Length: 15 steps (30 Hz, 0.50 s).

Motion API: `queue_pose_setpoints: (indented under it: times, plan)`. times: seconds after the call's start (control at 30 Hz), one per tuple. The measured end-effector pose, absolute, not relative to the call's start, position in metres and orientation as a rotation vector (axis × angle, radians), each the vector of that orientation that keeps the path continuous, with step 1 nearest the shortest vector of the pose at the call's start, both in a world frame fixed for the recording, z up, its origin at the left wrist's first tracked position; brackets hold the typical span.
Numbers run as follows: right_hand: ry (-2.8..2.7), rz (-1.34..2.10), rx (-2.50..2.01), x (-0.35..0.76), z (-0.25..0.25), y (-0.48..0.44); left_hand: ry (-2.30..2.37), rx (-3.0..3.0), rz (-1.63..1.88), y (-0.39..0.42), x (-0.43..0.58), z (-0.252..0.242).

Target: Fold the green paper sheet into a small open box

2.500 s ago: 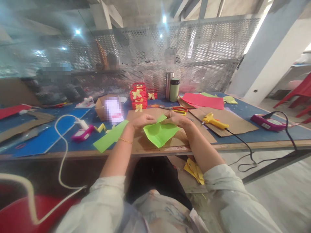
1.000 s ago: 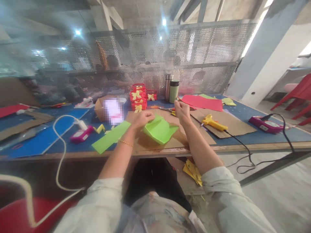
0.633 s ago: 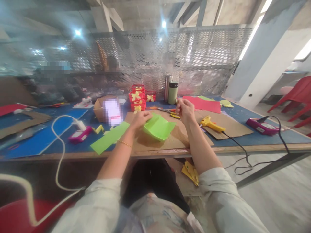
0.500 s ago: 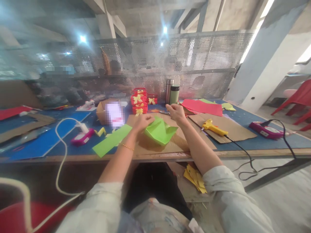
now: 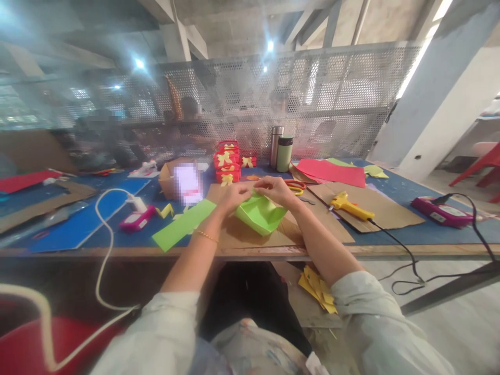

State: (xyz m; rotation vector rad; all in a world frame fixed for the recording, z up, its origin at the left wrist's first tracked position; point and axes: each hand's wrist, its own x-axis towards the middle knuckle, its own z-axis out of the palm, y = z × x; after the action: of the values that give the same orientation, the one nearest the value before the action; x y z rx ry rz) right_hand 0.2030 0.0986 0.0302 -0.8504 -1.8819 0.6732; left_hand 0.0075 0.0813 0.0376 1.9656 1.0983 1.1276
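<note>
A bright green paper (image 5: 260, 221), folded into a shallow box-like form, rests on a brown cardboard sheet (image 5: 219, 237) at the front of the table. My left hand (image 5: 235, 198) pinches its far left edge. Close beside it, my right hand (image 5: 276, 191) has its fingers closed on the paper's far edge; the fingertips are partly hidden. Scissors with red and yellow handles (image 5: 296, 186) lie just behind my right hand. A flat green paper strip (image 5: 183, 226) lies left of my left forearm.
Red boxes with yellow bows (image 5: 227, 159) and two flasks (image 5: 285, 153) stand at the back. To the right are a yellow glue gun (image 5: 351, 207) on cardboard and a purple power block (image 5: 441, 211) with a black cable. Another purple block (image 5: 136, 219) sits left.
My right hand has come left and down to the paper's far edge, close to my left hand. The scissors' handles now show behind it. The paper's folds stand up more.
</note>
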Motion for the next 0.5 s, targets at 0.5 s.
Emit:
queue_pose_setpoints:
  times: [0.5]
  plan:
    - [-1.919,0.506,-0.684,0.1992,0.0302,0.0926,1.144,1.802,1.116,0.0795,0.0082,0.0403]
